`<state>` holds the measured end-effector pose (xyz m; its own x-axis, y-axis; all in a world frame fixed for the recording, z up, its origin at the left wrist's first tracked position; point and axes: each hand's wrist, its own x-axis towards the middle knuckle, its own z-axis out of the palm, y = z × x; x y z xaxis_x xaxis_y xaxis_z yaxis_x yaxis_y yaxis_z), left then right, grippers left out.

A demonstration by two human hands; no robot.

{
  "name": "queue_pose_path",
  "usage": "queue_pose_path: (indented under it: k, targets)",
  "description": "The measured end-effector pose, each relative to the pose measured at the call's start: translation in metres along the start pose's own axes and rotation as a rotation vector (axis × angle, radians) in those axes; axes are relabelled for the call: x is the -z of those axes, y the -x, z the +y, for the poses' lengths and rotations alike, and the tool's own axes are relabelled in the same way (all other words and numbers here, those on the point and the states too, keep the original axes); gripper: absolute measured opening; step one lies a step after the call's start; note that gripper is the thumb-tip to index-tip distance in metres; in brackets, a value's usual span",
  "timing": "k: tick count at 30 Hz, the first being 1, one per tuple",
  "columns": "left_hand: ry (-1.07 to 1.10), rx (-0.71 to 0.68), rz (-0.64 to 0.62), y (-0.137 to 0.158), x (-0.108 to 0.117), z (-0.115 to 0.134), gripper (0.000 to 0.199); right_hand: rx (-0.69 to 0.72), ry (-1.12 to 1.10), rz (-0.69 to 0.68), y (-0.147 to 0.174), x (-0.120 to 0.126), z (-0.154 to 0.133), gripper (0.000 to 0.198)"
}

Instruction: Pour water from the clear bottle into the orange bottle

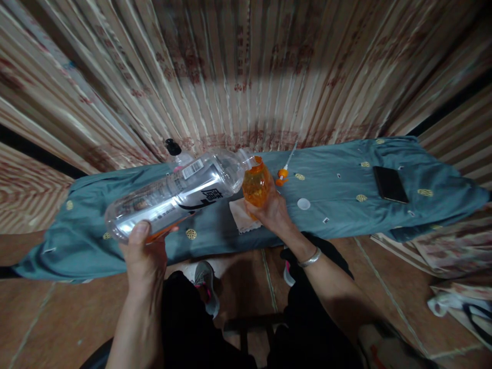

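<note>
While your L hand (146, 251) grips 1 clear plastic btl (169, 197), tilted, neck at mouth of 1 rounded orange btl (255, 188), your R hand (272, 209) clasps the latter; right of it: 1 thin-tubed pump (282, 175), 1 round white disc (303, 204).

Pretty dim room tbh. Ridged beige backdrop (246, 61) with reddish print runs right behind a long narrow surface (88, 230) draped in teal patterned cloth (346, 218). Brownish tile floor (61, 328) below, pale grout lines.
</note>
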<state>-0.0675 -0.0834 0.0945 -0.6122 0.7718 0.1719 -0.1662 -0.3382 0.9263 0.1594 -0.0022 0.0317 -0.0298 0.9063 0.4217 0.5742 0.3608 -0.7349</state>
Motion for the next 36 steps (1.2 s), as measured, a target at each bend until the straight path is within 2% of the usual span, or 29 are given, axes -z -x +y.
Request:
queue_pose_path:
  k: [10,36]
  targets:
    - [-0.002,0.009,-0.014,0.0007,-0.0015,0.0004,0.044,-0.002,-0.041,0.004,-0.0001,0.0002,-0.0051,0.081]
    - [-0.009,-0.033,-0.006,0.0016,0.001,0.0041,0.039,-0.033,0.044,-0.034,0.0049,-0.0026,-0.0045,0.086]
